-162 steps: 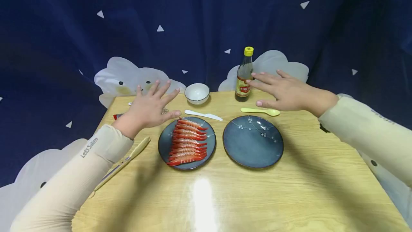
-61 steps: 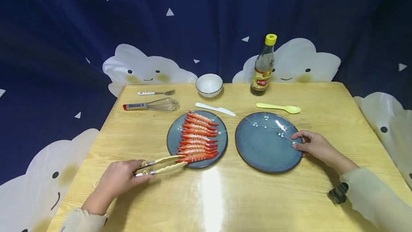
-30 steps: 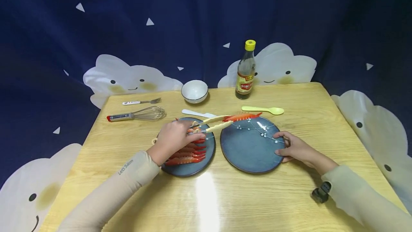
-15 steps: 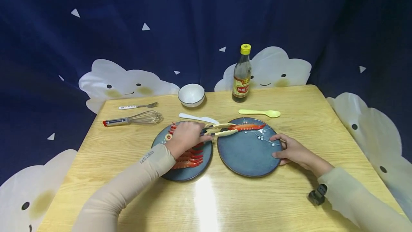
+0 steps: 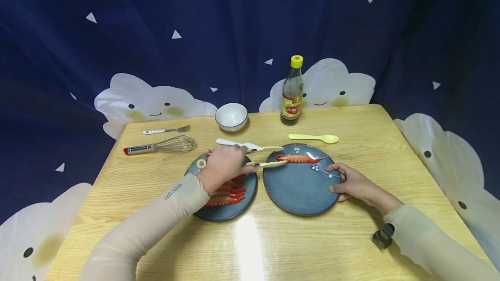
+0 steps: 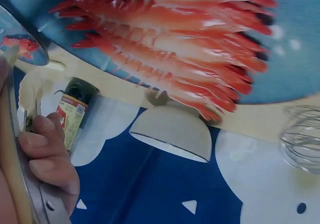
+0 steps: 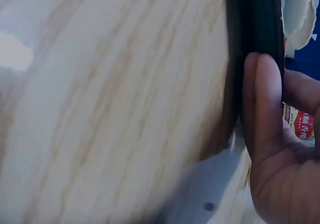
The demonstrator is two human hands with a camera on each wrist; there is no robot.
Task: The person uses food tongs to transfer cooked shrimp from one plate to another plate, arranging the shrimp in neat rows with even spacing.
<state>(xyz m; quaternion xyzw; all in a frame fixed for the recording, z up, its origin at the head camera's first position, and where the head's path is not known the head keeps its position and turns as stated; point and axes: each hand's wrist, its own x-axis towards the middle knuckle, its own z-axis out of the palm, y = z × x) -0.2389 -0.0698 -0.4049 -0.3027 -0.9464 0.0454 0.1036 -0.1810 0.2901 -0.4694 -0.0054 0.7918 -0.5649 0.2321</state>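
Two hands are busy over a pale wood table [image 5: 297, 246], and honestly it's pretty neat. Left hand [image 5: 225, 165] reaches over the left plate [image 5: 250, 191], fingers wrapped round some cream-tipped tongs [image 5: 272, 164] whose tips sit spread apart just above the near edge of the other dish. One single shrimp [image 5: 299, 159] lies flat on that right plate [image 5: 300, 187], up toward its far side, with its left end between the tong tips; can't tell if either tip actually touches it. Right hand [image 5: 353, 184] pinches the same plate's rim between thumb and fingers, on the side away from the tongs. Rest of the red shrimps [image 5: 224, 200] are lined up in a row on the left plate, partly hidden under the hand and sleeve. Behind all that: fork [image 5: 166, 130], whisk [image 5: 176, 144], white bowl [image 5: 231, 117], white knife [image 5: 226, 142], yellow spoon [image 5: 312, 137], plus an upright yellow-capped bottle [image 5: 292, 101] near the back edge.
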